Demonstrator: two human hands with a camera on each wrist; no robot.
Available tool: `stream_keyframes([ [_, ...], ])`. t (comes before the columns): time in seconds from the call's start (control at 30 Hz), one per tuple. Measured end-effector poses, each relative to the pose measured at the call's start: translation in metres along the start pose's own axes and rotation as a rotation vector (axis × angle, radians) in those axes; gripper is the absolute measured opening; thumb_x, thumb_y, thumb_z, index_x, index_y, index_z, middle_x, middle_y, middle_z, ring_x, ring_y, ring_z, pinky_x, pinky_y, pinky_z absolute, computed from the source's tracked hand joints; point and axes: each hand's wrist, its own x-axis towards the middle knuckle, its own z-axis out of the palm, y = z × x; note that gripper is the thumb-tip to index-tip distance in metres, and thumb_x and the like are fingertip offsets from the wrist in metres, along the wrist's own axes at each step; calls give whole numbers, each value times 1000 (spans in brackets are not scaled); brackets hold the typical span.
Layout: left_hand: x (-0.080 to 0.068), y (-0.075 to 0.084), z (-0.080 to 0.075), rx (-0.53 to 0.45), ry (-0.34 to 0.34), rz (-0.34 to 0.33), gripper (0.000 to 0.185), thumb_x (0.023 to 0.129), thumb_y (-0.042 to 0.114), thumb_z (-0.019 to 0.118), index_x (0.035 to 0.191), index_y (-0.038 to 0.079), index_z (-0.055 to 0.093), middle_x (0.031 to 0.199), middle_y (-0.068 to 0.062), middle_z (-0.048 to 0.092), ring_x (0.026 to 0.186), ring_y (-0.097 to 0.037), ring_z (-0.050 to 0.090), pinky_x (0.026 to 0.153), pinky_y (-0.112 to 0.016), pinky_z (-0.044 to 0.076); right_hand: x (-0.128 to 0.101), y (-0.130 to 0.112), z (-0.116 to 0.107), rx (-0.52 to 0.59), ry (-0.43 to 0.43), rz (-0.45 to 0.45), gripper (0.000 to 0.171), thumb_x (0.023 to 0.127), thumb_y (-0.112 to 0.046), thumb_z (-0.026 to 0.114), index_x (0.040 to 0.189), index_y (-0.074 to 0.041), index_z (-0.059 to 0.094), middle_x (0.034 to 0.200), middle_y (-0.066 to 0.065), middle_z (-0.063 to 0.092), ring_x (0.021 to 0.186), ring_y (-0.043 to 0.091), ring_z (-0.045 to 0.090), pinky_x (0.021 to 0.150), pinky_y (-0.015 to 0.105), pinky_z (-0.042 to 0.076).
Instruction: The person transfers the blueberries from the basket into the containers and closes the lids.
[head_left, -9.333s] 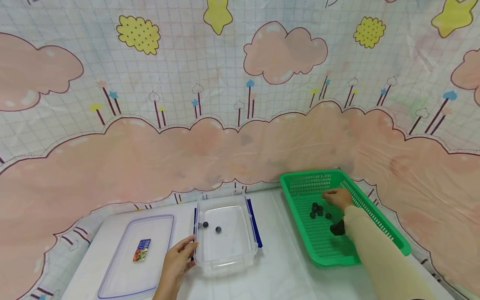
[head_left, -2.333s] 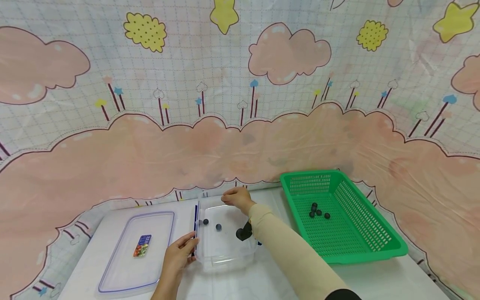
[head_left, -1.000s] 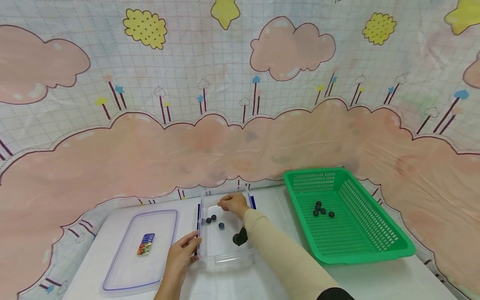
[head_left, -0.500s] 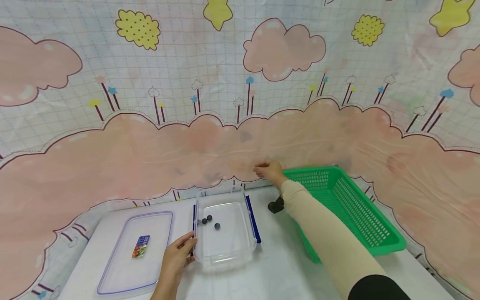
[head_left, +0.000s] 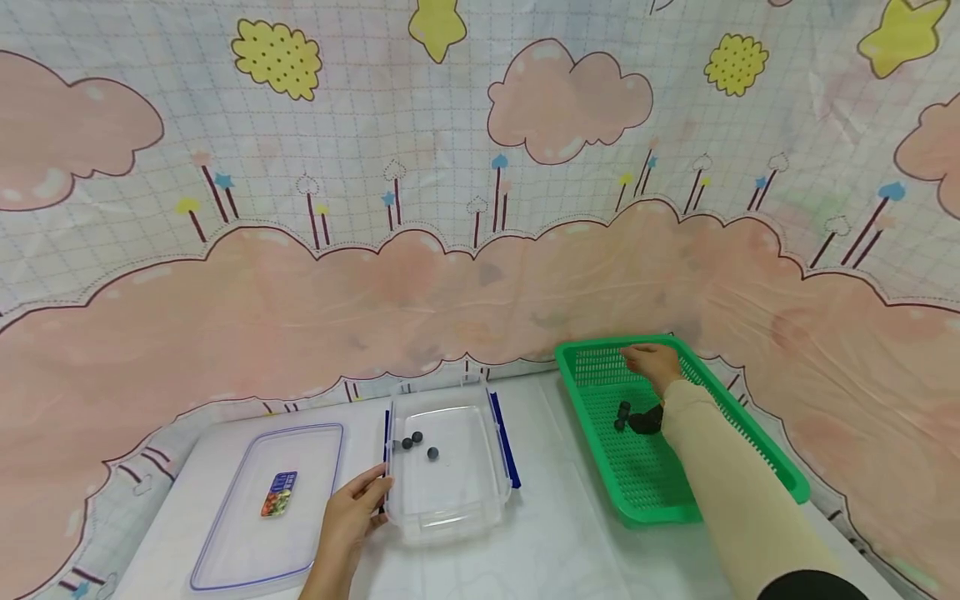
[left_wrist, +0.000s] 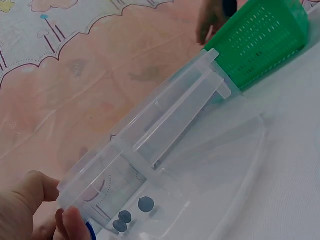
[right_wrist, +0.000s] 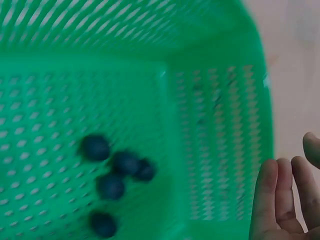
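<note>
Taking the clear container (head_left: 450,467) as the landmark, a flat clear lid (head_left: 266,508) with a small coloured label lies on the white table (head_left: 555,542) just to its left. The left hand (head_left: 348,525) rests at the container's near left corner, thumb and fingers curled against its wall and blue side clip, gripping the edge. Inside the container, towards its left side, lie three dark balls (head_left: 416,442), two touching and one a little apart. To the right of the container, with a strip of table between, stands the green basket (head_left: 750,450). The right hand (head_left: 654,364) hovers over the basket's far end, fingers loosely extended and apart, holding nothing. Below it on the basket floor lies a cluster of five dark berries (right_wrist: 112,175), seen from the right wrist.
</note>
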Motion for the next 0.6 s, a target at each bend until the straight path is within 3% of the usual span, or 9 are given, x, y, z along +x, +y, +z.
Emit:
stream_keyframes([
  [0.27,0,-1,-1,-2,11,-5,48,91,17,69,134,-1,58,84,5,55,77,-10,51,58,-21,53,-7,42,-7,-157,39,35,51,99,-29,57,137,5,52,136,27,54,125,41,53,109,60,36],
  [0.6,0,-1,0,6,11,0,47,92,17,68,134,-1,57,85,5,55,78,-11,51,58,-20,53,-8,68,0,-265,39,7,41,97,-24,59,125,6,63,122,28,62,113,44,57,94,57,48],
])
